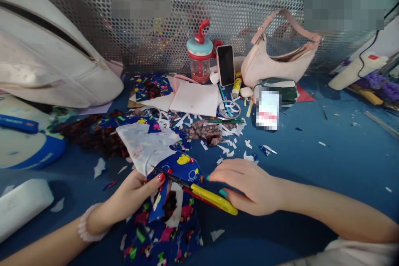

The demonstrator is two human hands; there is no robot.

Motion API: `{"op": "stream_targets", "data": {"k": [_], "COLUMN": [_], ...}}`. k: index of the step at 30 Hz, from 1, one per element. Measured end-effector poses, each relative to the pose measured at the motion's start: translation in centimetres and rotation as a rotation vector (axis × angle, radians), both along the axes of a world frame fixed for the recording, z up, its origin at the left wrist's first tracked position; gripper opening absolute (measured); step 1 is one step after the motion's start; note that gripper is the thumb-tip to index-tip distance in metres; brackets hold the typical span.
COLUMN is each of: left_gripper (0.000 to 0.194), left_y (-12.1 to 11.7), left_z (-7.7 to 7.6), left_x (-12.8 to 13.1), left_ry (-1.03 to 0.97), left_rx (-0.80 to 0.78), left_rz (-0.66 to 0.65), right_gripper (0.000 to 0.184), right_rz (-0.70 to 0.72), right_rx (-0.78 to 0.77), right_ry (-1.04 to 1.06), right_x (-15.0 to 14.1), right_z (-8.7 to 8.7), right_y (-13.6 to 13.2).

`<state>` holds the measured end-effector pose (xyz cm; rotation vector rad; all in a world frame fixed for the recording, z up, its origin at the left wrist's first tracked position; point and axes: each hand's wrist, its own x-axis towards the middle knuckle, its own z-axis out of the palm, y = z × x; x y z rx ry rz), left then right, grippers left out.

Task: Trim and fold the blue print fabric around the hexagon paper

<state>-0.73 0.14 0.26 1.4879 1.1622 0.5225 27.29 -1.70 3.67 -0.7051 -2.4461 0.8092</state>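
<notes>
My left hand (132,197) is closed on a piece of blue patterned fabric (165,220), pinching its edge with thumb and fingers. My right hand (249,185) grips yellow-handled scissors (205,195); their dark blades point left into the fabric near my left thumb. The fabric's pale underside (145,145) folds back above my hands. Both hands rest low over the blue table (327,162).
Paper scraps (230,141) litter the table. At the back stand a red-lidded cup (199,60), a phone (225,65), a pink handbag (274,64), white paper (195,99) and a tape ring (230,109). A white backpack (46,58) sits at left, a white case (21,205) at lower left.
</notes>
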Motion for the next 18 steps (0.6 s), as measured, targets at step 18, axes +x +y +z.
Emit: {"op": "stream_targets", "data": {"k": [18], "left_gripper": [0.059], "left_y": [-0.3], "left_z": [0.2], "left_x": [0.1], "left_ry": [-0.104], "left_rx": [0.063], "left_rz": [-0.057], "right_gripper": [0.016], "right_rz": [0.033], "right_rx": [-0.719], "right_ry": [-0.157], "right_x": [-3.8], "right_z": [-0.6], "right_y": [-0.5]}}
